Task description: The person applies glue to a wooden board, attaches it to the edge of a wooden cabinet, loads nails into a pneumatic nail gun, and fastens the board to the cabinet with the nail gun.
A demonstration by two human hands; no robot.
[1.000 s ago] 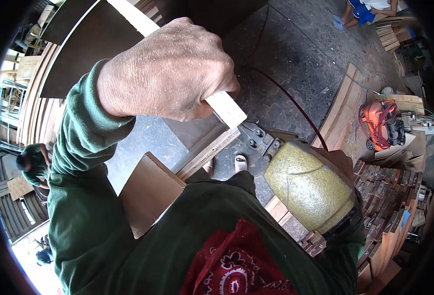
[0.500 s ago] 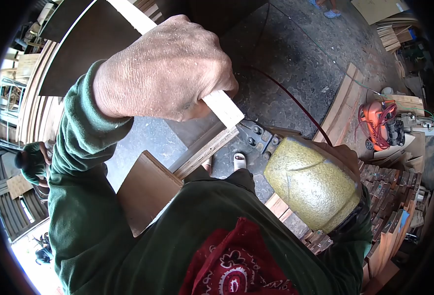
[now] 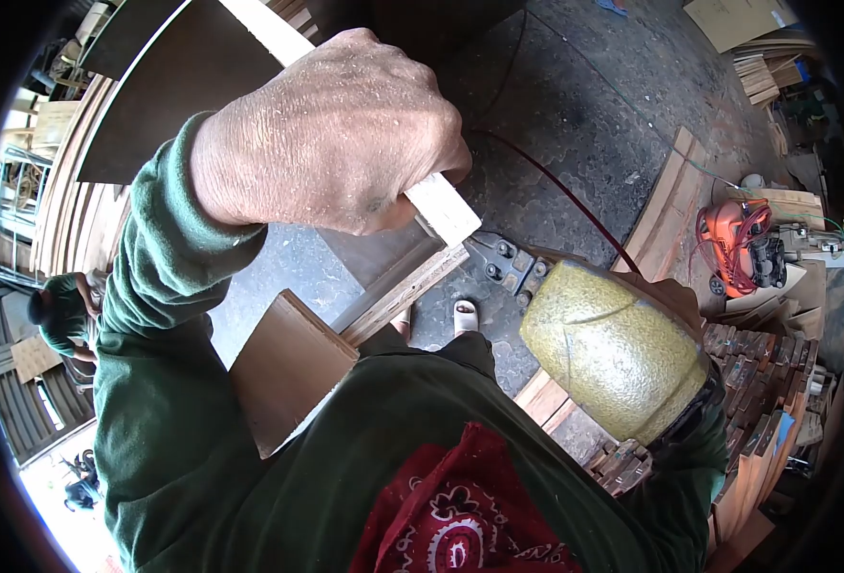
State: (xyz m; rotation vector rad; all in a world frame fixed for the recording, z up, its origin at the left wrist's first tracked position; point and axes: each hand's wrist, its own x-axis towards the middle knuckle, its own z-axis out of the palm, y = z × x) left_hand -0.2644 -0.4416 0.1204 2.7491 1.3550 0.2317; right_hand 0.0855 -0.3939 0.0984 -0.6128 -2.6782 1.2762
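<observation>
My left hand [image 3: 336, 134] is wrapped around a pale wooden strip [image 3: 446, 210], whose near end sticks out beyond my knuckles. Just below that end runs the raw edge of a plywood board [image 3: 407, 291], close to or touching the strip. A yellow nail gun [image 3: 618, 349] is gripped by my right hand [image 3: 665, 301], mostly hidden behind the tool's body. The metal nose [image 3: 508, 267] of the gun points at the corner where strip and board meet; whether it touches the wood I cannot tell. A brown panel [image 3: 293, 372] stands against my body.
A dark red hose [image 3: 560, 191] runs across the floor to the nail gun. Dark sheets [image 3: 173, 95] stand at upper left. An orange machine [image 3: 727, 244] and stacked wood pieces [image 3: 751, 368] lie right. Another person [image 3: 64, 310] is at far left.
My left hand, the strip and the nail gun have shifted slightly to the right in view. The other person's feet at the top have moved mostly out of sight.
</observation>
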